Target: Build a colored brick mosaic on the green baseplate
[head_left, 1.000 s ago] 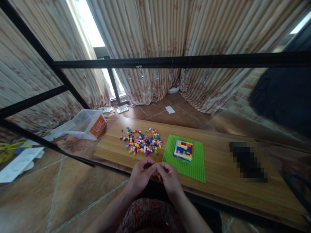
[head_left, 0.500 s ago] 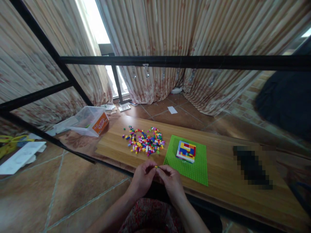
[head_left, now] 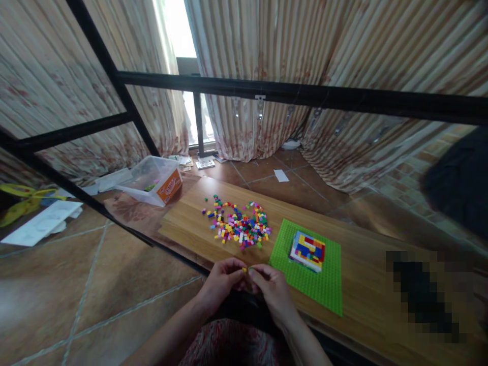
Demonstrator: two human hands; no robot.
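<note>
Near the front edge of the wooden table, my left hand (head_left: 220,285) pinches a tiny yellow building brick (head_left: 244,270) between thumb and forefinger. Its tip almost meets that of my right hand (head_left: 271,285), whose thumb and fingers are also pressed together; what they grip is too small to make out. Beyond the hands lies a loose heap of multicoloured building bricks (head_left: 241,226). To the right, a green baseplate (head_left: 328,284) carries a low square block of bricks (head_left: 308,251) in white, blue, yellow and red.
A clear plastic box (head_left: 147,175) with an orange label stands past the table's left end. Black metal rails (head_left: 229,85) run across above the far side. A pixelated dark object (head_left: 423,292) lies on the table (head_left: 366,274) at right. Curtains hang behind.
The view has turned a little left, so the table things appear shifted right. Both hands stay together at the table edge, and the yellow brick shows slightly more between the fingertips.
</note>
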